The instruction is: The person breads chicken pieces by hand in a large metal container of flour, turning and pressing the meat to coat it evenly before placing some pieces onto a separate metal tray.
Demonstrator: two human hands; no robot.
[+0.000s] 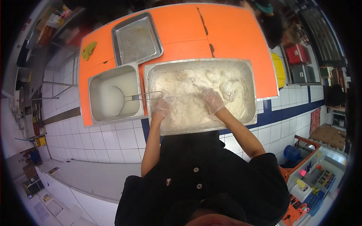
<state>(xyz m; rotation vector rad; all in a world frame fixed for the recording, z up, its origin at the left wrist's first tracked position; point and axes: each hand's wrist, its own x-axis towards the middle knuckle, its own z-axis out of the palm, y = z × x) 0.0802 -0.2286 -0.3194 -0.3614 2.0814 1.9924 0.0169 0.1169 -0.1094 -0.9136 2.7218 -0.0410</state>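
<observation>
A deep metal pan [252, 84] holds pale flour [189, 115] with several flour-coated pieces [228, 88], perhaps chicken, mostly along its far and right side. My left hand [160, 108], in a clear plastic glove, is in the left part of the pan, just below the wire handle of a strainer. My right hand [212, 100], gloved the same way, reaches into the flour right of the middle. Flour and blur hide the fingertips of both hands, so any hold is unclear. The strainer [120, 100] rests in a smaller metal pan [94, 104] of cloudy whitish liquid [106, 99], its handle extending over the flour pan.
The pans stand on an orange tabletop [181, 25] with dark cracks. Behind the liquid pan lies a shallow metal tray [137, 39]. A yellow-green cloth [89, 50] is at the far left. Beyond the right edge stands a yellow container [278, 70]. Part of a person [268, 22] shows at the upper right.
</observation>
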